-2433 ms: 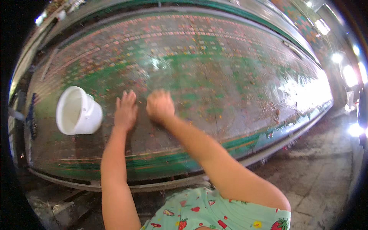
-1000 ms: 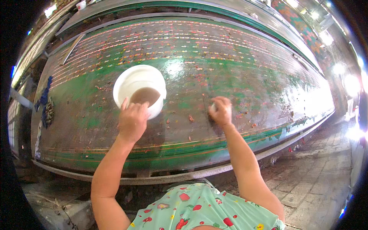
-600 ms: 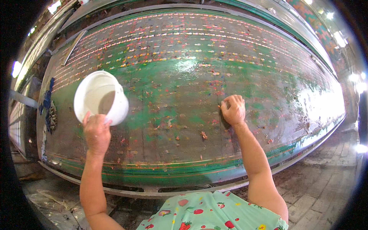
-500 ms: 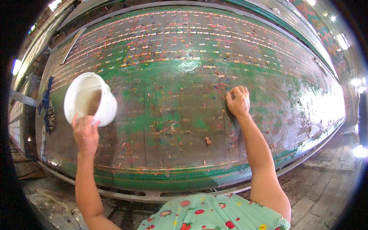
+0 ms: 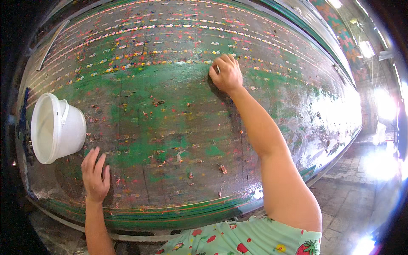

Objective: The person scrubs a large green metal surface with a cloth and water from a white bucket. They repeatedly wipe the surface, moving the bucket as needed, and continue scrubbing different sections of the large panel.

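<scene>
A white plastic bucket with a thin handle rests at the left of a wide green and brown stained tabletop. In the picture its mouth points left. My left hand is beside the bucket, apart from it, with fingers spread and nothing in them. Farther out, over the wet green part of the surface, my right hand is closed with the fingers curled down. Whatever it may hold is hidden under the fingers. Around it lie rows of small coloured marks and scraps.
A reddish-brown clump of scraps lies near the table's front, with other bits scattered about. A pale flat strip lies at the far left. Dark blue material sits at the left edge. Paved floor shows at the right.
My left hand has let go of the bucket, which now rests farther left on the table. My right hand has moved farther out and to the left. The view has shifted.
</scene>
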Demonstrator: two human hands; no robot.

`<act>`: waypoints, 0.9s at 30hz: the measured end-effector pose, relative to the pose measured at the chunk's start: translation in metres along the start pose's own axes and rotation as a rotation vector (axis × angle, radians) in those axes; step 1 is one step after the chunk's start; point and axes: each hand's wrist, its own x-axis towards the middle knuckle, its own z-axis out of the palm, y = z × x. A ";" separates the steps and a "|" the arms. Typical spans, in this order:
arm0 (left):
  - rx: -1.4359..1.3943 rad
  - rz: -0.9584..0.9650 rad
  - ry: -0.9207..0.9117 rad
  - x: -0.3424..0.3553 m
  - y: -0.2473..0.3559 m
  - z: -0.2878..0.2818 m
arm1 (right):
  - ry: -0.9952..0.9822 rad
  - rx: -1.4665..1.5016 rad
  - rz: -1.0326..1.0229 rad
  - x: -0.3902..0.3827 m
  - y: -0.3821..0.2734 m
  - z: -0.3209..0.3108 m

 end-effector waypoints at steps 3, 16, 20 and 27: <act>-0.017 -0.210 -0.055 0.017 0.001 0.033 | 0.028 -0.036 -0.030 -0.022 0.030 -0.026; 0.260 -0.588 -0.246 0.126 0.090 0.090 | 0.037 0.062 -0.165 -0.002 -0.009 0.007; 0.222 -0.582 -0.165 0.126 0.091 0.092 | 0.015 -0.127 0.065 0.013 0.047 -0.015; 0.231 -0.557 -0.091 0.126 0.091 0.093 | -0.008 0.066 -0.212 0.012 -0.009 0.018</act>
